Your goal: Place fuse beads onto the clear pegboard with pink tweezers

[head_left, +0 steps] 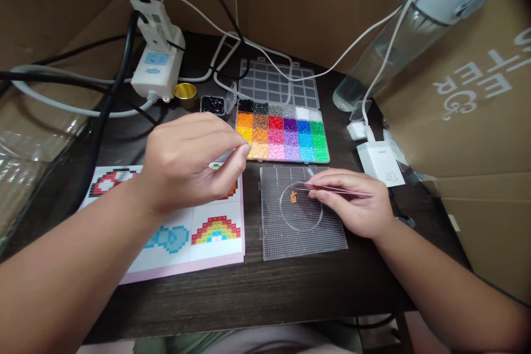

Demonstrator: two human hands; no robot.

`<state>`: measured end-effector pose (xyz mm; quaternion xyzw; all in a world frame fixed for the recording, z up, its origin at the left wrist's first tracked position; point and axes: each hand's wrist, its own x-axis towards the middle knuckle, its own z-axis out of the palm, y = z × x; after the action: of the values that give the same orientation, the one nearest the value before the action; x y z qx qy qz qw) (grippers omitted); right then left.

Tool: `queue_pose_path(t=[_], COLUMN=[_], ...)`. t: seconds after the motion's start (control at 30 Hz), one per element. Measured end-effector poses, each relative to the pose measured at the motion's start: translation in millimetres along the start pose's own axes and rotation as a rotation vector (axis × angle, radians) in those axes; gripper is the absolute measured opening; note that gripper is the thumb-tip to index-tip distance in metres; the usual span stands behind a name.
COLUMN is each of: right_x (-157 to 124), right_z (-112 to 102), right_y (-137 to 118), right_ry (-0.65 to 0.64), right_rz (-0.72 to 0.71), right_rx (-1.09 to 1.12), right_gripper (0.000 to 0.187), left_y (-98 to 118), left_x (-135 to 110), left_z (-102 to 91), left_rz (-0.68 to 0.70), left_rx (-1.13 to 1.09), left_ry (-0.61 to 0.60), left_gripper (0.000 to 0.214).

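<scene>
My left hand (194, 163) hovers over the pattern sheet (215, 207), thumb and forefinger pinched together at the left edge of the bead box (283, 162), by its yellow beads (244, 133). Whatever that pinch holds, if anything, is too small to make out. My right hand (357, 202) grips slim pinkish tweezers (338, 190), their tips above the clear pegboard (274, 243). A small cluster of orange beads (293, 197) sits on the board, inside a clear circular outline (286, 224). Pixel pictures, a rainbow (215, 231) among them, cover the sheet, partly hidden by my left arm.
Behind the bead box lies its open divided lid (276, 86), with a white cable across it. A small black-filled case (213, 104), a gold cup (185, 95) and a power strip (157, 66) stand back left. A bottle (385, 61) and white charger (380, 163) are right.
</scene>
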<state>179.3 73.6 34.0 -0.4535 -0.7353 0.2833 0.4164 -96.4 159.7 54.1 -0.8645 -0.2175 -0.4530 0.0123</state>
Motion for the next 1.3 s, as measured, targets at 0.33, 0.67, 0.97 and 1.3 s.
queue_pose_path(t=[0.33,0.67,0.97,1.3], right_x=[5.4,5.8,6.5,7.3], right_z=[-2.5,-2.2,-1.6,-1.7], right_y=[7.1,7.2,7.2,7.3], right_ry=[-0.084,-0.086,-0.085,-0.079], right_rz=[0.040,0.055,0.057,0.110], right_rx=[0.166,0.147,0.110,0.138], right_gripper=[0.019,0.017,0.014,0.010], left_y=[2.0,1.6,1.7,0.3], left_x=[-1.8,-2.5,-1.7,-1.3], left_z=[-1.1,-0.8,-1.4,-0.3], left_rz=[-0.025,-0.013,-0.008,0.003], left_rx=[0.001,0.018,0.016,-0.007], left_ry=[-0.024,-0.029,-0.035,-0.023], left_gripper=[0.008,0.010,0.012,0.009])
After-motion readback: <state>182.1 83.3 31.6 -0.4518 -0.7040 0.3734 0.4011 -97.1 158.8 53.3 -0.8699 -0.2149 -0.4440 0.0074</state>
